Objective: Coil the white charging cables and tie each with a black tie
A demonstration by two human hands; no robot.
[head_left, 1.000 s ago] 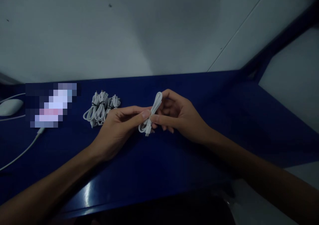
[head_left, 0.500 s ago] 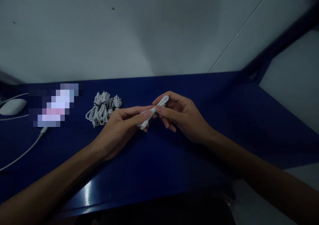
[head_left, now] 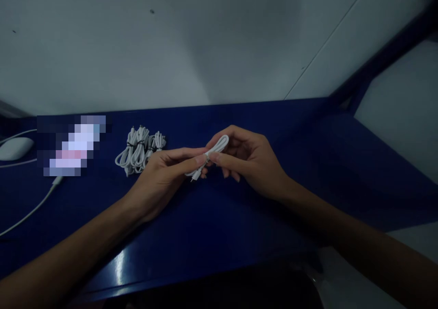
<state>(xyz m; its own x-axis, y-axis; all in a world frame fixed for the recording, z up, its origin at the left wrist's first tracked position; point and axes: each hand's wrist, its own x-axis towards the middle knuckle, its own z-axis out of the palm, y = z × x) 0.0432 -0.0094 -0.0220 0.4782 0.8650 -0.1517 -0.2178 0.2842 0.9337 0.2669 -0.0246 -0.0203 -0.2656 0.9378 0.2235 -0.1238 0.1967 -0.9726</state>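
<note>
Both my hands meet over the middle of the dark blue table (head_left: 212, 227) and share one small coiled white cable (head_left: 219, 144). My left hand (head_left: 164, 174) pinches the coil's lower end between thumb and forefinger. My right hand (head_left: 246, 160) has its fingers curled round the upper loop. The cable's plug end hangs just below my left fingertips. To the left of my left hand, a pile of several white cable bundles (head_left: 138, 149), each tied with a dark band, lies on the table.
A white mouse (head_left: 13, 148) sits at the far left edge. A white cord (head_left: 30, 208) runs across the table's left part, beside a blurred-out patch. A pale wall rises behind the table. The table's right end angles away.
The coiled cable stood nearly upright a second ago; it now lies tilted, more level, between my fingers. Both hands stayed in almost the same place.
</note>
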